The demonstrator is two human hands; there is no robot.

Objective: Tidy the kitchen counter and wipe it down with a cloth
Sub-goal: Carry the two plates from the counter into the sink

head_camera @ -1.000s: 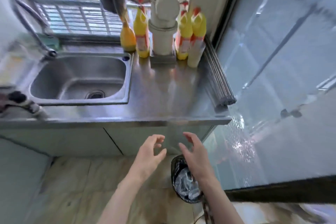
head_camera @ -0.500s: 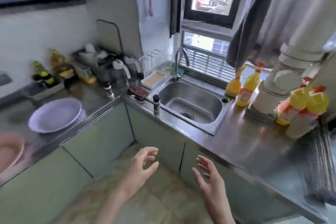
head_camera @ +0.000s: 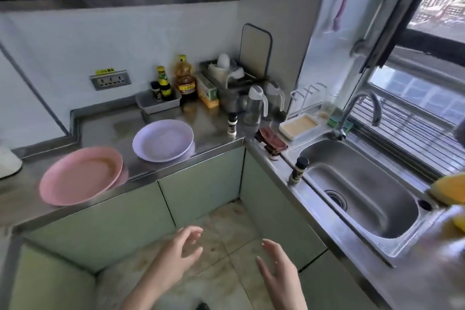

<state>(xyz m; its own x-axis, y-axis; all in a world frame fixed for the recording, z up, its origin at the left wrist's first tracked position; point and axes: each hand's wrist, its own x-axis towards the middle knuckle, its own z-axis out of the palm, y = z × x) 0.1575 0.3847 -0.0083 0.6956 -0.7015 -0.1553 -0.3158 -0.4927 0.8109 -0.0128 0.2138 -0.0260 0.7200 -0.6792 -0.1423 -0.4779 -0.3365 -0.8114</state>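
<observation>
Steel sink (bare), grey tray holding bottles

Two bare forearms (no sleeves, rings or watch).

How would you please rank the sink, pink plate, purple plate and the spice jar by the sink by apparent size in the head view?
1. Sink
2. Pink plate, though it sits nearer than the purple one
3. Purple plate
4. Spice jar

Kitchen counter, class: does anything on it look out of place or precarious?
Yes. The pink plate juts past the counter's front edge. A small dark-capped bottle stands alone on the sink rim, apart from the other bottles. A dark crumpled cloth lies near the corner.
</observation>
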